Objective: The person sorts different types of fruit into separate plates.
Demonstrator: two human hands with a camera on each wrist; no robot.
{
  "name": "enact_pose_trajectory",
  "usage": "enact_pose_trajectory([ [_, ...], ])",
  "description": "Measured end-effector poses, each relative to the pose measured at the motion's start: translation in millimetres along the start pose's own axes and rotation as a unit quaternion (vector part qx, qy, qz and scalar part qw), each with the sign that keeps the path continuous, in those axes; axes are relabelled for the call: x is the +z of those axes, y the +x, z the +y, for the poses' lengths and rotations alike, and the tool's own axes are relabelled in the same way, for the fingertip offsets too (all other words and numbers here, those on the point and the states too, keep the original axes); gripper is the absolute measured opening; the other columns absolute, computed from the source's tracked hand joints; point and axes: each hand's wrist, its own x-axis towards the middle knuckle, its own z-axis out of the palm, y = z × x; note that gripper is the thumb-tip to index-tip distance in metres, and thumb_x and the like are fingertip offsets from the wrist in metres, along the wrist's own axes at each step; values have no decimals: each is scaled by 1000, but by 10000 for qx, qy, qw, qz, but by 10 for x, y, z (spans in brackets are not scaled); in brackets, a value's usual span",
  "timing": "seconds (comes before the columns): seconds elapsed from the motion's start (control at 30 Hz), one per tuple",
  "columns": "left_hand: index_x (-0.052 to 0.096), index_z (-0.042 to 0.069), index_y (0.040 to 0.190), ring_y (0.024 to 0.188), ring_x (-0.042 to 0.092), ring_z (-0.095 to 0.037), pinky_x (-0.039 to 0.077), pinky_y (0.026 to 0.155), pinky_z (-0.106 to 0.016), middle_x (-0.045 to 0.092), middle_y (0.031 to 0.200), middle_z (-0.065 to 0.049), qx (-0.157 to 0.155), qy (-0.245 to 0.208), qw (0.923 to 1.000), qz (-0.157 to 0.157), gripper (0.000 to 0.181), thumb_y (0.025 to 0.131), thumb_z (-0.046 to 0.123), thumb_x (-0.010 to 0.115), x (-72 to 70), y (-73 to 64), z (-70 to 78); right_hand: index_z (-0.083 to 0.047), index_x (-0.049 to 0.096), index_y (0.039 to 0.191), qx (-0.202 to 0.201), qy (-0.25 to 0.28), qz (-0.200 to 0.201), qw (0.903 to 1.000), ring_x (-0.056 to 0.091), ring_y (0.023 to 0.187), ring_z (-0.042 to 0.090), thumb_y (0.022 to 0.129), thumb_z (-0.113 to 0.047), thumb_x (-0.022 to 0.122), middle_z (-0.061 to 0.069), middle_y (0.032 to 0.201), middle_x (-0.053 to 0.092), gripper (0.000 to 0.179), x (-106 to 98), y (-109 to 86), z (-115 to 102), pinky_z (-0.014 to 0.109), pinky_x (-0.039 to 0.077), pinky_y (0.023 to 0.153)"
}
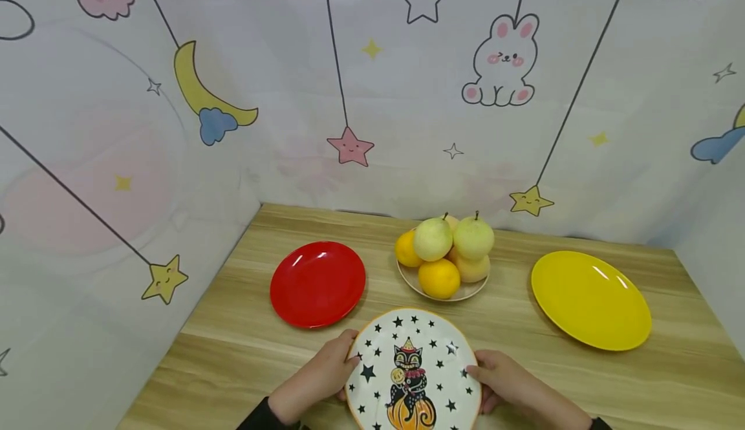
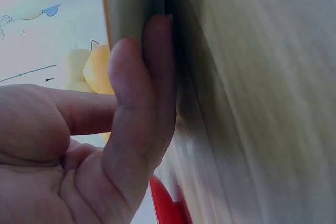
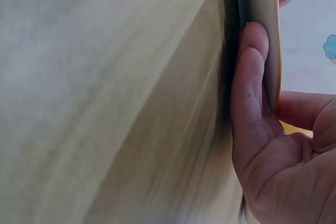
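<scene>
A white plate [image 1: 433, 378] with black stars, a cat on a pumpkin and an orange rim is at the bottom middle of the head view. My left hand [image 1: 324, 368] grips its left edge, thumb on top and fingers beneath. On the opposite edge my right hand [image 1: 505, 378] pinches the rim the same way. Both wrist views show the fingers [image 2: 134, 93] under the plate's underside [image 3: 262, 9], close above the wooden table. The plate's near edge is cut off by the head view's frame.
Beyond the plate stands a shallow bowl [image 1: 414, 281] piled with pears [image 1: 433, 240] and orange fruit [image 1: 439, 279]. A red plate [image 1: 317, 284] lies to the left, a yellow plate [image 1: 590, 301] to the right. Behind the wooden table [image 1: 233, 326] hangs a printed cloth [image 1: 279, 94].
</scene>
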Motion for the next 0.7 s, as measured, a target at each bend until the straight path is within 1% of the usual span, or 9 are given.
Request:
enact_pose_trajectory([
  [0.07, 36, -7, 134, 36, 54, -18, 46, 35, -34, 56, 104, -31, -53, 7, 10000, 33, 45, 93, 0, 53, 12, 24, 16, 8, 53, 107, -4, 11, 15, 10000, 59, 50, 13, 98, -13, 47, 4, 61, 60, 23, -26, 14, -3, 23, 49, 44],
  [0.17, 34, -8, 135, 37, 53, -17, 46, 35, -33, 55, 105, -32, -130, 11, 9999, 43, 47, 93, 0, 53, 24, 54, 25, 7, 54, 106, 0, 17, 18, 10000, 59, 50, 13, 98, -13, 47, 3, 61, 60, 23, -58, 32, -12, 23, 49, 44],
  [0.3, 33, -7, 137, 38, 54, -18, 47, 36, -33, 55, 105, -30, -205, 46, 9998, 13, 49, 93, 2, 53, 26, 93, 25, 8, 54, 105, 29, -19, 51, 10000, 59, 50, 12, 98, -12, 46, 3, 60, 59, 23, -89, 59, -32, 23, 49, 44],
  [0.43, 33, -8, 138, 38, 54, -18, 48, 37, -33, 54, 110, -31, -228, 119, 9997, 5, 50, 93, 3, 53, 30, 135, 34, 9, 54, 106, 35, -83, 91, 9999, 59, 50, 13, 98, -12, 46, 3, 61, 59, 24, -116, 74, -34, 24, 50, 45],
  [0.53, 34, -8, 138, 37, 54, -17, 49, 37, -35, 54, 110, -33, -186, 142, 9997, 16, 50, 93, 1, 53, 25, 149, 49, 10, 54, 106, 30, -115, 95, 9999, 59, 51, 13, 98, -11, 46, 3, 60, 59, 24, -130, 84, -36, 25, 51, 46],
  [0.7, 35, -8, 138, 37, 54, -17, 50, 38, -35, 53, 111, -33, -235, 107, 9997, 27, 50, 93, 1, 53, 29, 161, 71, 10, 54, 105, 66, -186, 186, 9996, 59, 50, 13, 98, -12, 45, 3, 60, 59, 25, -147, 99, -37, 27, 51, 46],
])
